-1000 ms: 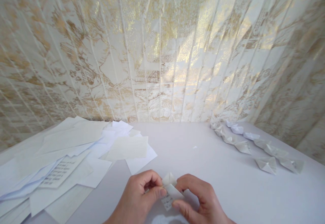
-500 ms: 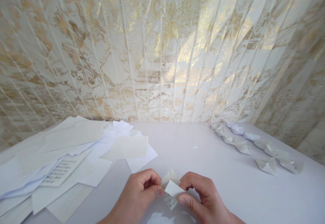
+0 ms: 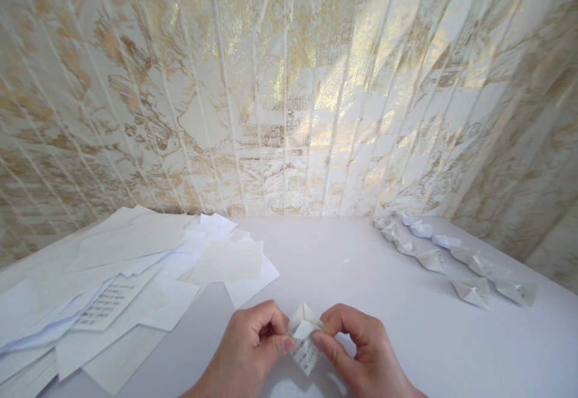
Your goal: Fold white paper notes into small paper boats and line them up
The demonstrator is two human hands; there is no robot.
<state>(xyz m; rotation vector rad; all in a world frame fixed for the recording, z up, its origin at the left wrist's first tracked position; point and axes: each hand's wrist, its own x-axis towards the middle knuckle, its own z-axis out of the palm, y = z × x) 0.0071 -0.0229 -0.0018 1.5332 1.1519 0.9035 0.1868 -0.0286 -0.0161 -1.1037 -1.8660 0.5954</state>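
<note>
Low in the middle of the view, both my hands pinch one small folded piece of white paper (image 3: 306, 341) with printed text on its lower flap. My left hand (image 3: 250, 350) grips its left side with thumb and curled fingers. My right hand (image 3: 356, 350) grips its right side the same way. The paper is held just above the white table (image 3: 343, 253). Its upper point sticks up between my thumbs.
A loose heap of white paper sheets (image 3: 112, 283) covers the table's left side. Several finished folded paper shapes (image 3: 451, 259) lie in a row at the right. A gold-patterned curtain (image 3: 289, 85) hangs behind the table.
My hands have drawn closer together on the folded paper. The printed flap has swung down and the top point has opened out between my thumbs.
</note>
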